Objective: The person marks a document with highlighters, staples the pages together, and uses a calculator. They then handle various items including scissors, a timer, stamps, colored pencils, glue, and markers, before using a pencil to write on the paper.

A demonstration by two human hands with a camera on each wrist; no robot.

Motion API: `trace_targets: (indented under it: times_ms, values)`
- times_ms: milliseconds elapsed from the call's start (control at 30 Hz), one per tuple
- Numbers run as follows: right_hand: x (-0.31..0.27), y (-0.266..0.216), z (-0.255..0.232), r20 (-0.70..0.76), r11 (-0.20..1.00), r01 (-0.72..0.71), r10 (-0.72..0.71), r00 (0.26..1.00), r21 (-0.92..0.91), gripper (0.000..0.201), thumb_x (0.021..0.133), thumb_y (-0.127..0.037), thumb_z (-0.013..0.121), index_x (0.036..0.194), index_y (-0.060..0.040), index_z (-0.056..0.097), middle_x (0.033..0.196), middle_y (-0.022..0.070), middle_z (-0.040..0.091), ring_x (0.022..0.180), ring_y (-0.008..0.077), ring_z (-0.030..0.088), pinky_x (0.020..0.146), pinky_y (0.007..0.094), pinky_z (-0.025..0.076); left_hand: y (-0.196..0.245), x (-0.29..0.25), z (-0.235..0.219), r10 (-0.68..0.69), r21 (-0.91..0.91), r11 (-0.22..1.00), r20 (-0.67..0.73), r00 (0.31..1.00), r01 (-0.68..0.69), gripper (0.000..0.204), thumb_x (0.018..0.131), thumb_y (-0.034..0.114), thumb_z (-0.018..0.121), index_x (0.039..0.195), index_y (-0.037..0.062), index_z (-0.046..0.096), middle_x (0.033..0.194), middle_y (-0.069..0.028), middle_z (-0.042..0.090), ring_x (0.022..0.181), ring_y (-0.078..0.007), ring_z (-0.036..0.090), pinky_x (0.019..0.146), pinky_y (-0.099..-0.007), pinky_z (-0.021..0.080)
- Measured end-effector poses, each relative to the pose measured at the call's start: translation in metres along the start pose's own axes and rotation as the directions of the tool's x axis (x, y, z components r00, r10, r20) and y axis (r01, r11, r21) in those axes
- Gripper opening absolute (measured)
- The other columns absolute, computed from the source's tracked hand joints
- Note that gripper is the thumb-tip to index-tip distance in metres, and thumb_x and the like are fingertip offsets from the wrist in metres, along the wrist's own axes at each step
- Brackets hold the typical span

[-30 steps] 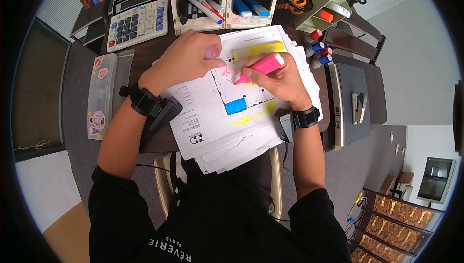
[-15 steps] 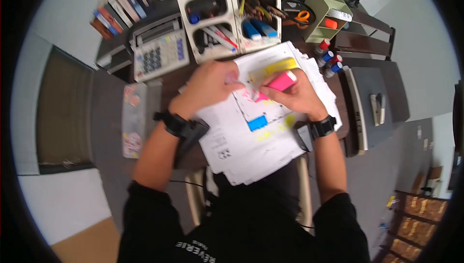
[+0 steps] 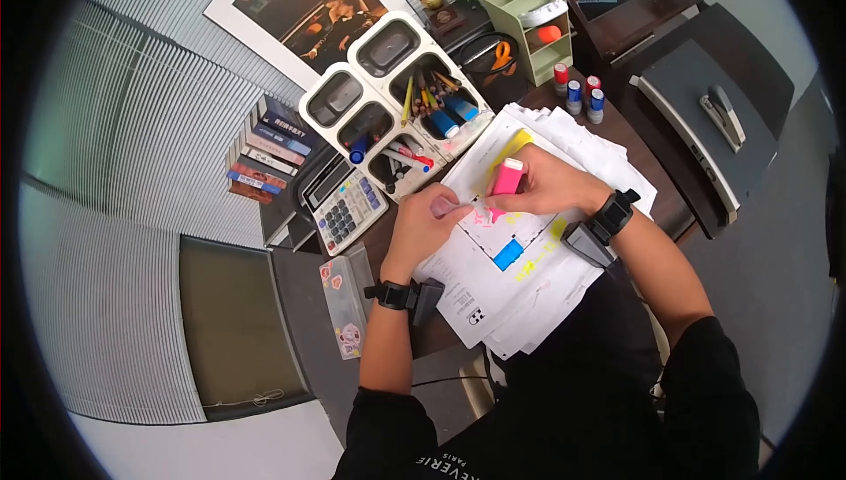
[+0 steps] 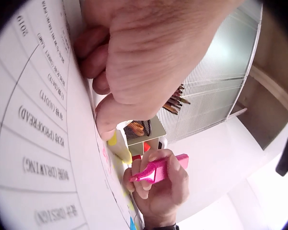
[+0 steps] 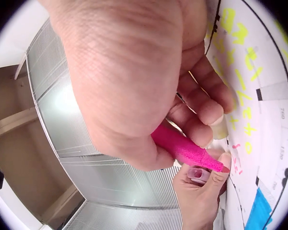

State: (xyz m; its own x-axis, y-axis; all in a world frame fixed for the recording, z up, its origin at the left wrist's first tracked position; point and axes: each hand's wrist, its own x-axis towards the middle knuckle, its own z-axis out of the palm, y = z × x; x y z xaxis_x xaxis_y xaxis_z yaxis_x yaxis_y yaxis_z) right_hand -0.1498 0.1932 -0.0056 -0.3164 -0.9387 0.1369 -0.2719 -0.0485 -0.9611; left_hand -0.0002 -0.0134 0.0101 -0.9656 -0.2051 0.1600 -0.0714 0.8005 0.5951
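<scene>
My right hand (image 3: 555, 185) grips a pink highlighter (image 3: 509, 176) between thumb and fingers, its uncapped tip pointing down close over the drawing. In the right wrist view the highlighter's tip overlaps my left thumb. My left hand (image 3: 419, 229) holds a clear pinkish cap (image 5: 198, 175) in its curled fingers and rests at the paper's left side. Beneath both hands lies a stack of printed sheets (image 3: 493, 312). The top sheet, a line drawing, carries a blue filled block (image 3: 508, 254), yellow highlighter writing (image 5: 242, 91) and small pink marks (image 5: 236, 160) near the tip.
Behind the paper stands a white organizer (image 3: 419, 182) with pens and pencils. A calculator (image 3: 348, 215) and a stickered clear case (image 3: 344, 308) lie to the left. Several small red- and blue-capped bottles (image 3: 574, 96), a green holder (image 3: 529, 26) and a stapler (image 3: 723, 119) are right.
The head view has turned, so the desk appears rotated and more of the left wall shows. The highlighter now stands more upright and the hands look closer together. Both grips are kept.
</scene>
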Motion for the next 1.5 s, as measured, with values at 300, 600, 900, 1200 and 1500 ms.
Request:
trace_targets:
  times_ms: [300, 600, 900, 1200, 1500]
  values:
    - [0.0, -0.006, 0.002, -0.014, 0.996, 0.076, -0.075, 0.997, 0.047, 0.013, 0.088, -0.012, 0.077, 0.094, -0.0003, 0.074, 0.075, 0.0007, 0.068, 0.066, 0.005, 0.057, 0.061, 0.0233, 0.047, 0.003, 0.0, -0.002, 0.005, -0.006, 1.0, 0.009, 1.0, -0.005, 0.025, 0.078, 0.019, 0.085, 0.086, 0.0022, 0.068, 0.071, -0.0111, 0.068, 0.066, -0.0217, 0.068, 0.065, -0.0326, 0.055]
    - [-0.003, -0.019, -0.002, 0.079, 0.943, 0.109, -0.14, 0.987, 0.313, 0.022, 0.098, -0.008, 0.064, 0.118, -0.0008, 0.066, 0.081, 0.0045, 0.065, 0.061, 0.0096, 0.058, 0.055, 0.0251, 0.046, 0.003, 0.001, -0.003, 0.007, -0.011, 1.0, 0.009, 1.0, -0.007, 0.026, 0.078, 0.02, 0.085, 0.087, 0.0025, 0.069, 0.071, -0.0114, 0.068, 0.066, -0.0218, 0.068, 0.065, -0.0327, 0.054]
    - [-0.003, -0.025, -0.004, -0.147, 0.94, 0.154, -0.113, 0.983, 0.306, 0.022, 0.098, -0.014, 0.065, 0.116, -0.0023, 0.069, 0.079, 0.005, 0.066, 0.062, 0.0079, 0.056, 0.055, 0.0242, 0.045, -0.002, -0.001, 0.0, 0.076, -0.072, 0.993, -0.235, 0.969, -0.096, 0.023, 0.082, 0.016, 0.082, 0.096, 0.0054, 0.067, 0.075, -0.0009, 0.057, 0.064, -0.0098, 0.052, 0.058, -0.0255, 0.043]
    - [0.002, -0.005, -0.005, -0.342, 0.975, 0.131, -0.063, 0.938, 0.178, 0.024, 0.099, -0.017, 0.065, 0.114, 0.0005, 0.073, 0.07, -0.0019, 0.063, 0.059, 0.0039, 0.049, 0.055, 0.0207, 0.04, -0.006, -0.004, 0.007, -0.022, -0.583, 0.812, -0.028, 0.999, 0.002, 0.016, 0.098, 0.004, 0.062, 0.111, 0.0005, 0.055, 0.096, -0.0022, 0.058, 0.083, -0.0082, 0.052, 0.078, -0.0232, 0.043]
    - [0.002, -0.021, -0.005, -0.395, 0.897, 0.253, -0.098, 0.913, 0.362, 0.014, 0.092, -0.009, 0.074, 0.098, -0.0028, 0.062, 0.081, 0.0007, 0.068, 0.064, 0.0046, 0.061, 0.051, 0.0205, 0.045, 0.007, -0.004, 0.01, -0.012, -0.695, 0.719, -0.02, 1.0, -0.005, 0.025, 0.089, -0.002, 0.073, 0.111, -0.0051, 0.063, 0.091, -0.0085, 0.07, 0.068, -0.0098, 0.061, 0.061, -0.0242, 0.05]
